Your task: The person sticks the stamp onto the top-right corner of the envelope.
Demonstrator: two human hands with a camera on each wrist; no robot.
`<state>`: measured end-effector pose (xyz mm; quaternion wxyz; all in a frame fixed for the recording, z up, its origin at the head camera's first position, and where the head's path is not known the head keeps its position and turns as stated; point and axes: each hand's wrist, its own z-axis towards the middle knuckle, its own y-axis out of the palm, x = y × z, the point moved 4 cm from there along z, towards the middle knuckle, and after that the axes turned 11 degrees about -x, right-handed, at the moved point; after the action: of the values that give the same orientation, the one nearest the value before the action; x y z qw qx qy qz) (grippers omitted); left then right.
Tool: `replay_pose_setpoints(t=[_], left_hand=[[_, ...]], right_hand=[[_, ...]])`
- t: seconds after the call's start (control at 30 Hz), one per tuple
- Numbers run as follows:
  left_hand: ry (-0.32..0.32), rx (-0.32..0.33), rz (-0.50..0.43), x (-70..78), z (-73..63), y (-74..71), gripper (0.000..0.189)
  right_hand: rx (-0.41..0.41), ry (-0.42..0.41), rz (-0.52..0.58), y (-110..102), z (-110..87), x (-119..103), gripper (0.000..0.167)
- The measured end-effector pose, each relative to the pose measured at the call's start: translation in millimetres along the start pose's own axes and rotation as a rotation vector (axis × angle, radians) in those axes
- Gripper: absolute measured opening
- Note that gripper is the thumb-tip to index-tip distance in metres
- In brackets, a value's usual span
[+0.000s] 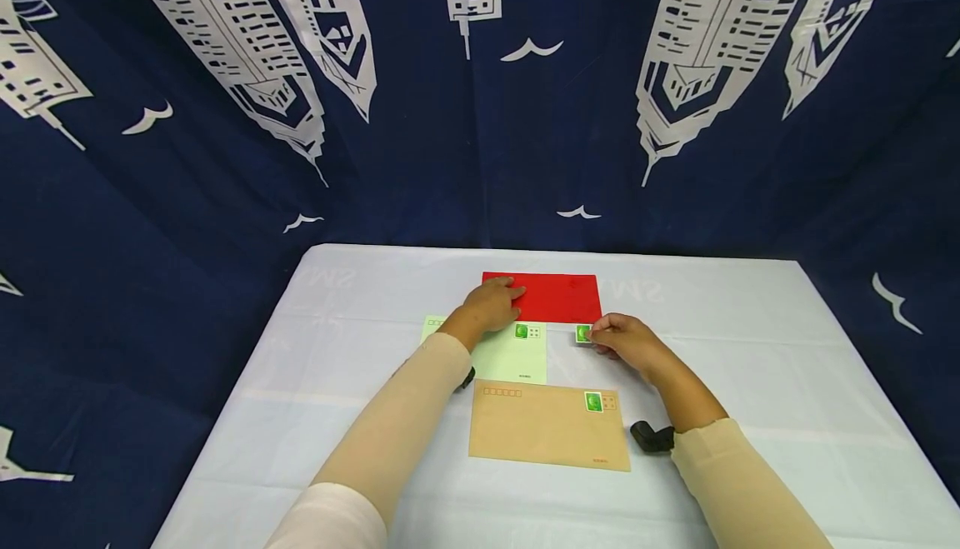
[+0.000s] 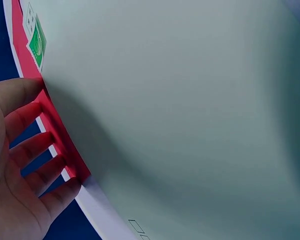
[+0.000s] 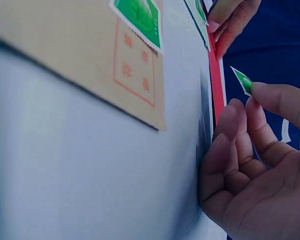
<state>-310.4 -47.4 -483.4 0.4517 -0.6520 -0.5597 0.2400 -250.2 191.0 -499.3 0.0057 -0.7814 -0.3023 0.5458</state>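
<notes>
My left hand (image 1: 491, 305) rests on the left part of a red envelope (image 1: 561, 299) at the back of the table. In the left wrist view its fingers reach the red paper, spread and nearly straight. Near the red envelope's lower right corner, my right hand (image 1: 633, 342) pinches a small green postage stamp (image 3: 243, 82) between thumb and index finger. That stamp is held up off the table in the right wrist view. Below the red envelope lies a pale green envelope (image 1: 517, 359), partly covered by my left arm, with a green stamp (image 1: 521, 331) at its upper right.
A brown envelope (image 1: 543, 432) lies nearest me, bearing a green stamp (image 1: 594, 401) beside its printed squares. White cloth (image 1: 315, 416) covers the table. Behind hangs a dark blue curtain (image 1: 420, 157) with white building prints. A black wrist device (image 1: 651, 437) sits by my right wrist.
</notes>
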Motion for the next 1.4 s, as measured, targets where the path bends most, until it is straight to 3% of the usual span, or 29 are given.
replay_pose_setpoints(t=[0.6,1.13,1.4], left_hand=[[-0.014,0.009,0.009,-0.9,3.8,0.2,0.056],[-0.013,0.006,0.015,0.0,3.7,-2.1,0.056],[-0.011,0.003,0.015,0.0,4.2,1.0,0.056]], right_hand=[[0.026,-0.139,0.118,-10.6,10.1,-9.8,0.021],[0.071,-0.18,0.135,-21.3,21.4,-11.7,0.027],[0.095,-0.206,0.207,-26.6,30.9,-9.2,0.025]])
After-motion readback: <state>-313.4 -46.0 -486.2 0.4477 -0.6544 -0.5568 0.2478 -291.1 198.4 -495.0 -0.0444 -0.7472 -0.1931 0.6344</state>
